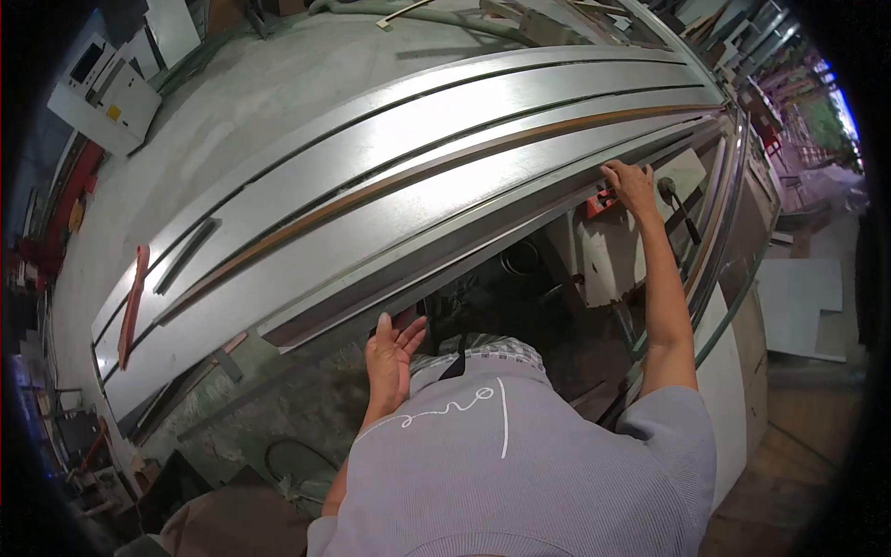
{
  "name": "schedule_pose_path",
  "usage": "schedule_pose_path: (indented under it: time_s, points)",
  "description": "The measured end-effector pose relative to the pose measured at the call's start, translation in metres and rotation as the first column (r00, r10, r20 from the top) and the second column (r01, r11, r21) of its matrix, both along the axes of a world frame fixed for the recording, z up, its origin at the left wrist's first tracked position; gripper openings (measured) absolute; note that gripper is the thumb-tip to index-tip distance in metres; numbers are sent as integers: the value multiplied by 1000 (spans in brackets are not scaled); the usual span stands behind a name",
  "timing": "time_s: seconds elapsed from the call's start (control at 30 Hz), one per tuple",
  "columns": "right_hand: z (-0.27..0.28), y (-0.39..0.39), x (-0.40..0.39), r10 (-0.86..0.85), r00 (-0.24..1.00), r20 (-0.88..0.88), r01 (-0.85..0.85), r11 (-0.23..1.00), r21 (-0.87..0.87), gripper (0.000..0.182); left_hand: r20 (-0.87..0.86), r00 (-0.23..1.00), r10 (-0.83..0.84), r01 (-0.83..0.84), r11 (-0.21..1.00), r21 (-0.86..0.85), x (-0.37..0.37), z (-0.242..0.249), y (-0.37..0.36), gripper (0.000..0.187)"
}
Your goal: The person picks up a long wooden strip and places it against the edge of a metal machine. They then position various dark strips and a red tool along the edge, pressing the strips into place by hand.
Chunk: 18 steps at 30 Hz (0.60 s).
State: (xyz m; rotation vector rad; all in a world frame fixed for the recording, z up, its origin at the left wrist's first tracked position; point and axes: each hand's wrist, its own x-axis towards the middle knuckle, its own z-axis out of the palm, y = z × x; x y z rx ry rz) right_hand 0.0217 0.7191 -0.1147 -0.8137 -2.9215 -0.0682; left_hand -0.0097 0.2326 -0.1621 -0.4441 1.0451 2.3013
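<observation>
A long silver slotted metal table (371, 148) curves across the view in front of me. A deep grey metal rail (418, 269) runs along its near side. My right hand (633, 187) is at the right part of this rail, its bent fingers closed on the upper edge. Just below its fingers shows a red switch box (600, 203). Lower and to the left, my left hand (392, 357) is held palm up near the rail's underside, fingers apart and holding nothing. Along the tabletop lies a long brown strip (408, 178).
An orange-red bar (135, 306) and a short dark bar (187, 255) lie at the table's left end. Under the rail is a dark machine opening (501, 288). A black-knobbed lever (682, 206) stands right of my right arm. A white cabinet (116, 102) stands far left.
</observation>
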Motion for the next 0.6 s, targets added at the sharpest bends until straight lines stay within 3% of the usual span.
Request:
schedule_pose_path:
  time_s: [0.03, 0.13, 0.2, 0.27, 0.33, 0.47, 0.53, 0.57, 0.6]
  points:
    - [-6, 12, 4, 6, 999, -34, -5, 999, 33, 35, -39, 999, -36, 35, 999, -21, 2, -8, 8, 39]
    - [-12, 25, 8, 56, 998, -19, -54, 994, 97, 36, -71, 992, -105, 102, 993, -53, 4, -1, 43, 44]
    - [-6, 14, 6, 201, 957, -209, -180, 977, 115, 37, -39, 987, -155, 153, 987, -49, 4, -12, 63, 45]
    - [5, -22, -1, 274, 944, -185, -273, 962, 33, 36, -41, 981, -191, 188, 980, -61, 2, -13, 83, 50]
    - [7, -66, -5, 447, 851, -276, -502, 847, -176, 37, -25, 973, -231, 229, 972, -50, 0, -25, 105, 53]
    - [3, -123, -4, 613, 766, -190, -642, 735, -216, 38, -42, 959, -281, 281, 960, -19, 3, -32, 147, 53]
    - [-5, -128, -5, 639, 762, -103, -647, 751, -130, 35, 20, 951, -308, 308, 951, 13, 1, -32, 162, 53]
    - [-8, -125, -6, 626, 770, -127, -638, 760, -126, 34, 21, 957, -289, 289, 957, 8, 0, -30, 161, 53]
    - [-10, -121, -7, 607, 781, -144, -623, 771, -130, 32, 11, 928, -373, 373, 928, 19, 0, -29, 159, 53]
